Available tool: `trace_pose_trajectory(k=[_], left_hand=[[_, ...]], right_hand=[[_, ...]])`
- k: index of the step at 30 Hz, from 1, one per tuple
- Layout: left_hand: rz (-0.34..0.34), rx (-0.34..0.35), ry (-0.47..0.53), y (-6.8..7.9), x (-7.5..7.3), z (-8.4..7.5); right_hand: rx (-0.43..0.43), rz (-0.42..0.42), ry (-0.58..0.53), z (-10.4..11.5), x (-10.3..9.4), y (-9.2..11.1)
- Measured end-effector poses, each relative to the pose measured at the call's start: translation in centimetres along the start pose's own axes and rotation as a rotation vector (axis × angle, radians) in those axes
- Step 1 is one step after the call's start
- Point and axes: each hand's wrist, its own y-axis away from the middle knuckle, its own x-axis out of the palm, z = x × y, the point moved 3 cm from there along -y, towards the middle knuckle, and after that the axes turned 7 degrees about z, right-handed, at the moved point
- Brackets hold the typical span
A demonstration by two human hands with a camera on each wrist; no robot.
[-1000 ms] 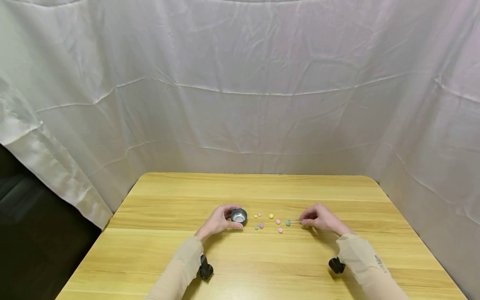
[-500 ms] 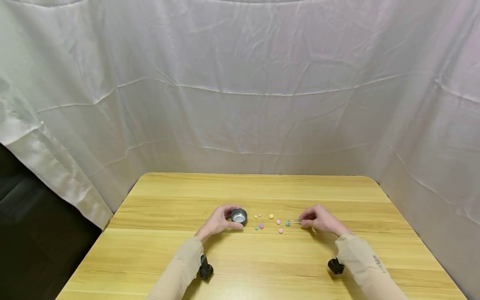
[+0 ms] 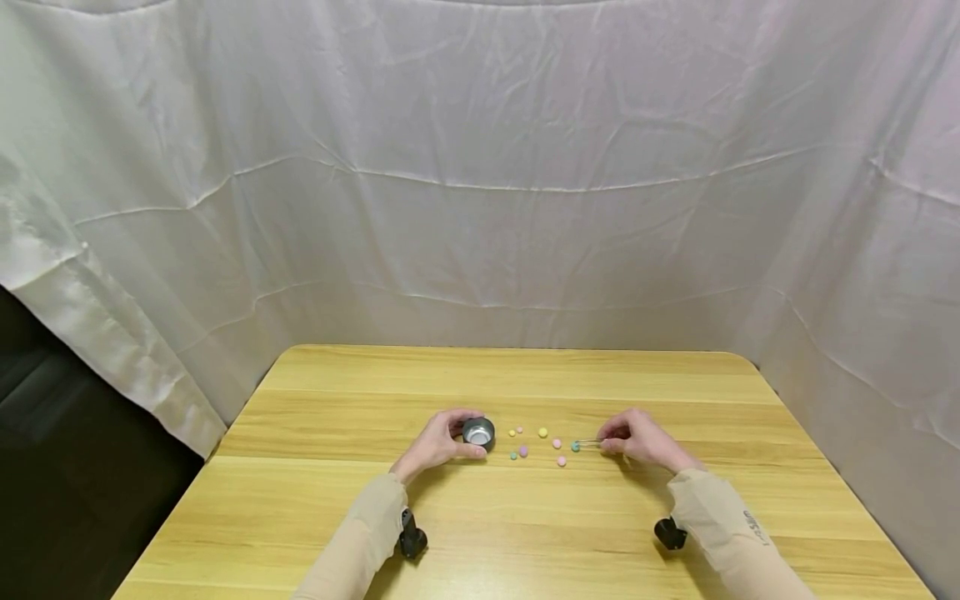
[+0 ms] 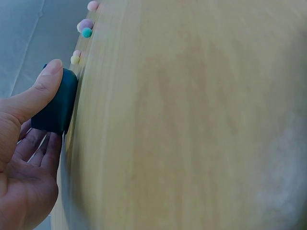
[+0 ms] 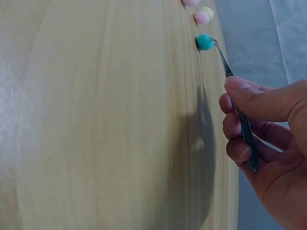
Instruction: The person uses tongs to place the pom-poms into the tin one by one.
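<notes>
My left hand (image 3: 437, 442) grips a small dark bowl (image 3: 468, 423) with a silvery inside, thumb on the near side and fingers round the far side. In the left wrist view the dark wall of the bowl (image 4: 57, 103) shows between thumb and fingers. My right hand (image 3: 643, 438) pinches metal tweezers (image 5: 244, 125) between thumb and fingers. Their bent, thin tips are right at a teal pompom (image 5: 204, 42) on the table. Left of it lie several more pompoms, among them a yellow one (image 3: 543, 432), a purple one (image 3: 523, 452) and a pink one (image 3: 561, 461).
The pompoms lie scattered between the two hands on a wooden table (image 3: 525, 533). Pale curtains (image 3: 480, 233) hang behind the table and along its sides. A dark area (image 3: 67, 467) is at the far left. Both wrists carry a black camera (image 3: 411, 537) over beige sleeves.
The tweezers' tips have shifted very slightly at the teal pompom, and the right wrist has edged left a little. The left hand and bowl have stayed almost still.
</notes>
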Motion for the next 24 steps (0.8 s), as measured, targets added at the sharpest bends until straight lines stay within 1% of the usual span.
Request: trace_pose_trajectory(k=[4, 12, 24], left_hand=[[-0.002, -0.001, -0.001, -0.01, 0.00, 0.03], [-0.003, 0.000, 0.008, -0.01, 0.00, 0.12], [-0.002, 0.005, 0.009, -0.02, -0.01, 0.22]], right_hand=[[0.010, -0.007, 0.007, -0.05, -0.05, 0.00], [-0.009, -0.020, -0.003, -0.25, -0.08, 0.07], [0.011, -0.081, 0.024, 0.17, 0.01, 0.10]])
